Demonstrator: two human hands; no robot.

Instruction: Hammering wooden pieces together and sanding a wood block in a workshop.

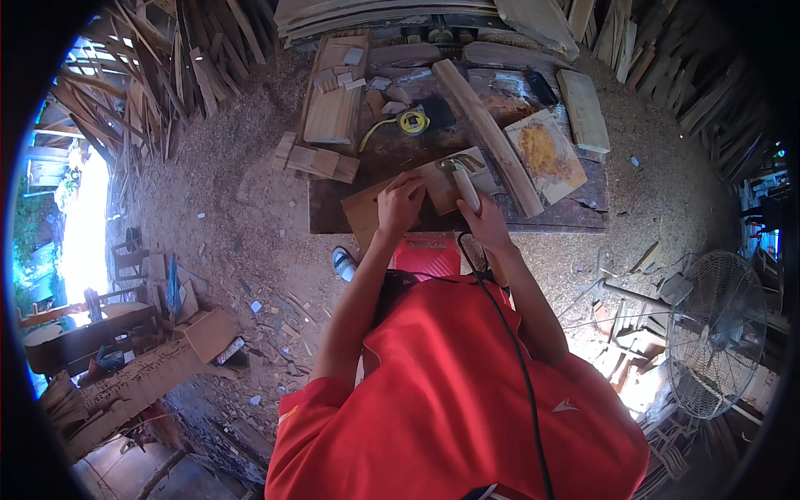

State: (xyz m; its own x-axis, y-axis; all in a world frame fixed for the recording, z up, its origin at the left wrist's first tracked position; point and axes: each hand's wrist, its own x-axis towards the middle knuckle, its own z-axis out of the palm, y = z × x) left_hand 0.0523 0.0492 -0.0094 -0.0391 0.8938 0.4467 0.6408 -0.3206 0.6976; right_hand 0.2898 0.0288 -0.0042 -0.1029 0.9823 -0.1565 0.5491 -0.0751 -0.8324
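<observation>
With your right hand [486, 223] gripping the hammer [467, 188], angle its head clear of your left hand [400, 202], grip unclear, at the near brown board [359, 215].

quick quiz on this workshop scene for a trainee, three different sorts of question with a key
1. Which hand holds the hammer?
2. True or false: the tape measure lies on the ground.
3. The wire-caged fan stands on the person's: A) left side; B) right side.

Key:
1. The right hand.
2. False; it lies on the workbench.
3. B.
</observation>
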